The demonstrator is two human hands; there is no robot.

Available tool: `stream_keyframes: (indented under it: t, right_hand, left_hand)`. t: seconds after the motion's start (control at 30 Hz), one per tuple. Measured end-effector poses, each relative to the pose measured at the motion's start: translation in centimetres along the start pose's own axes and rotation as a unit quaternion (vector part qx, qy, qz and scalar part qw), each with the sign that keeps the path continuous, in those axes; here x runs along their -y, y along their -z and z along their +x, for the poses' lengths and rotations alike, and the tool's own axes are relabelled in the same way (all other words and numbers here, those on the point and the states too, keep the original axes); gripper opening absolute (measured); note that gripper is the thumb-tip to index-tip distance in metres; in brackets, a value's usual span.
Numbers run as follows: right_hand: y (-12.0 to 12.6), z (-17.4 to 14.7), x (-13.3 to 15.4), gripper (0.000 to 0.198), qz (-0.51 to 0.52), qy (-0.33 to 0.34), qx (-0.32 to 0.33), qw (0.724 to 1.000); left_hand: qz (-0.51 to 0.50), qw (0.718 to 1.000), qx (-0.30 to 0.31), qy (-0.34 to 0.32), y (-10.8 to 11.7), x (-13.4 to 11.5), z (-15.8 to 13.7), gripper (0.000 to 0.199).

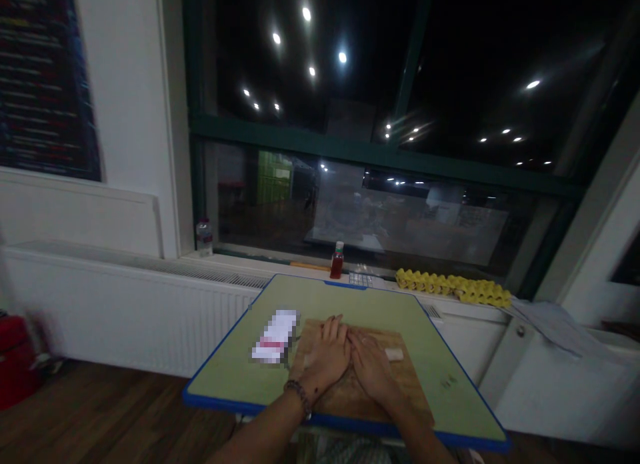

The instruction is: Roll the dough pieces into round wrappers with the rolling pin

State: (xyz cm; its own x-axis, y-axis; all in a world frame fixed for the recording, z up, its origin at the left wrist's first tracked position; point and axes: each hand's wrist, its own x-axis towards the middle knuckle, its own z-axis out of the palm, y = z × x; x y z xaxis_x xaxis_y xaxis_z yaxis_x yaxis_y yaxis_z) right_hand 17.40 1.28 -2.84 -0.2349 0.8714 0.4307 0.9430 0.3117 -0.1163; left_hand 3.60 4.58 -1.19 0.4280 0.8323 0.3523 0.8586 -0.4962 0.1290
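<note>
Both hands rest palm-down, side by side, on a wooden board [415, 394]. My left hand [330, 351], with a bracelet at its wrist, has its fingers stretched forward. My right hand [370, 364] lies flat and angled inward, its fingertips meeting the left hand. Just right of the right hand is a pale, short, bar-like piece [394, 354]. A fainter pale patch shows at the left hand's outer edge. Whether these join beneath the palms is hidden. Left of the board lies a phone-like thing [276, 337] with a bright, pixelated face.
The board sits on a light-green table [230, 371] with a blue edge. On the sill behind stand a red bottle [337, 261], a clear bottle [204, 237] and yellow egg cartons [450, 287]. A radiator [125, 311] runs along the wall; a red container [17, 361] stands left.
</note>
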Motion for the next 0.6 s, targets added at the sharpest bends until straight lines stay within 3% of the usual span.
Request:
stream_keyframes:
  t: [0.3, 0.6]
  right_hand:
    - [0.1, 3.6, -0.2, 0.046, -0.014, -0.041, 0.064, 0.997]
    - [0.7, 7.0, 0.1, 0.039, -0.047, -0.024, 0.116, 0.992]
  left_hand:
    - [0.017, 0.999, 0.016, 0.043, 0.1, 0.9, 2.3, 0.047]
    - [0.023, 0.997, -0.011, 0.077, 1.1, 1.3, 4.9, 0.046]
